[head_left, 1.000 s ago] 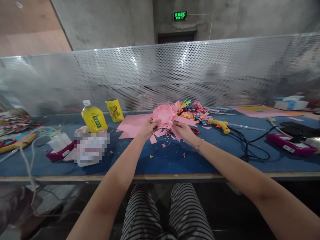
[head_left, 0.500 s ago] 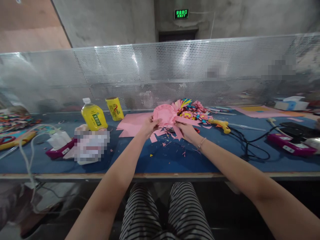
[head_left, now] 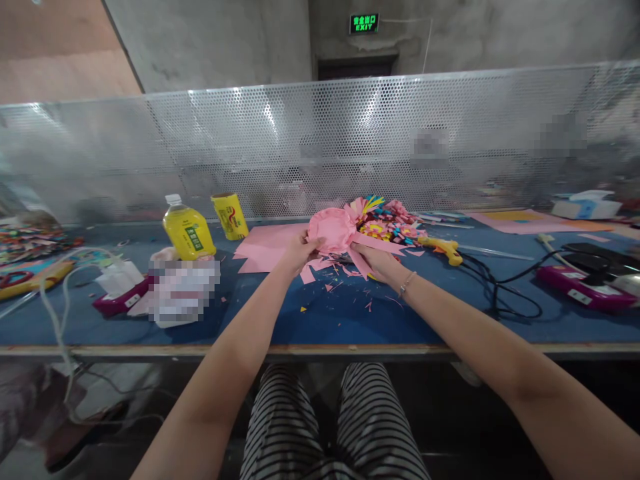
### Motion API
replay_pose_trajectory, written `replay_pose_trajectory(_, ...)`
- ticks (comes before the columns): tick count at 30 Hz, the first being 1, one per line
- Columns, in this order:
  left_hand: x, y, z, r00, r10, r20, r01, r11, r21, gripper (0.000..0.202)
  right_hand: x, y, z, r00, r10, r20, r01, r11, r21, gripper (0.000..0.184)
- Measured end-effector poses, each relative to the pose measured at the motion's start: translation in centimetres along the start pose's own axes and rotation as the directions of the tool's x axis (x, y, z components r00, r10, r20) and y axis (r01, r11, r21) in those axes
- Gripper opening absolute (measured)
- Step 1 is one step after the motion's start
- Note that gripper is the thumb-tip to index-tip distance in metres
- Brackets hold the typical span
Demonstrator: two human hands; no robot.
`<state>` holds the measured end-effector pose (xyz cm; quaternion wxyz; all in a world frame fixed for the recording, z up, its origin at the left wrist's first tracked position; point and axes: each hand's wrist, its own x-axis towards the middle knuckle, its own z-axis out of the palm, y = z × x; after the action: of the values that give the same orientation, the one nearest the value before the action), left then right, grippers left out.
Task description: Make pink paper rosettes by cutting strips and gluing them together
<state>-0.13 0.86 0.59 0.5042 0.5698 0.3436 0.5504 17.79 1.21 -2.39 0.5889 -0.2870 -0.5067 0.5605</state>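
Note:
Both my hands hold a round pink paper flower [head_left: 331, 229] above the blue table [head_left: 320, 313]. My left hand [head_left: 299, 254] pinches its lower left edge with closed fingers. My right hand [head_left: 374, 261] grips the lower right side, where pink paper strips hang out between the fingers. Pink paper sheets [head_left: 265, 244] lie flat just behind my left hand, and small pink scraps [head_left: 340, 283] are scattered under both hands.
A pile of coloured paper flowers [head_left: 387, 223] and a yellow glue gun [head_left: 441, 247] with a black cable [head_left: 500, 293] lie to the right. A yellow bottle [head_left: 188, 231], a yellow can [head_left: 229, 217] and a tissue pack [head_left: 181, 291] stand left. A perforated metal screen [head_left: 320, 143] closes the back.
My right hand has shifted slightly right and turned, drawing pink strips out from the flower. My left hand keeps its pinch in nearly the same place.

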Motion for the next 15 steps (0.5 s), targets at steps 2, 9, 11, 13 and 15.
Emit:
replay_pose_trajectory(2,-0.1,0.1,0.0,1.0,0.005,0.0,-0.005,1.0,0.007,0.041,-0.1,-0.3,0.1,0.998,0.026,0.061,-0.028,0.999,0.035,0.021)
replay_pose_trajectory(9,-0.3,0.4,0.1,1.0,0.006,0.017,-0.006,1.0,-0.011,0.042,-1.0,-1.6,0.6,0.977,0.157,0.145,-0.165,0.985,0.043,0.021)
replay_pose_trajectory(11,-0.4,0.6,0.2,1.0,0.004,0.021,-0.004,1.0,-0.012,0.04,-1.3,-1.8,0.6,0.973,0.176,0.152,-0.185,0.981,0.051,0.022)
replay_pose_trajectory(13,-0.4,0.8,0.3,1.0,0.0,0.025,0.001,1.0,-0.019,0.04,-1.5,-2.0,0.5,0.966,0.199,0.165,-0.208,0.977,0.037,0.022)
replay_pose_trajectory(15,-0.4,0.9,0.3,1.0,-0.004,0.012,0.004,1.0,-0.022,0.041,-1.6,-2.2,0.3,0.957,0.206,0.203,-0.211,0.977,0.006,0.021)
